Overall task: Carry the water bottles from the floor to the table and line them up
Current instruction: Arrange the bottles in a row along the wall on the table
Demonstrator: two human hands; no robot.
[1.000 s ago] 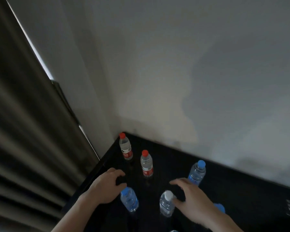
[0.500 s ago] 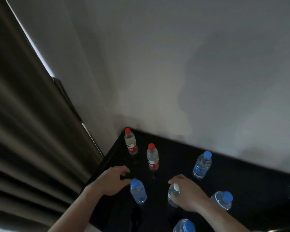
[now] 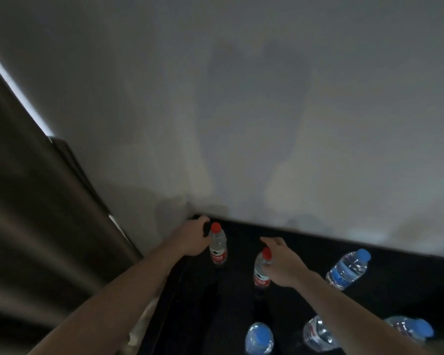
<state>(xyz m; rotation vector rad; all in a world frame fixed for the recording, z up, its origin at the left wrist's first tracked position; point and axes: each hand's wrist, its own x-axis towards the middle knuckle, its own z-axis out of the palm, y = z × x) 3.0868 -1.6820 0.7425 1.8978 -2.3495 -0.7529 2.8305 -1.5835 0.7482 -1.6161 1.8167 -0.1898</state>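
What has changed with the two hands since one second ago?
Both hands reached forward from the near bottles to the two red-capped ones: the left hand is now at the far red-capped bottle, the right hand at the nearer one. A firm grip is not clear. The blue-capped bottle stayed standing.

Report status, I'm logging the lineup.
Left hand at far red-cap bottle, grip unclear. Right hand open by second red-cap bottle. Blue-cap bottle alongside, nothing blocking.
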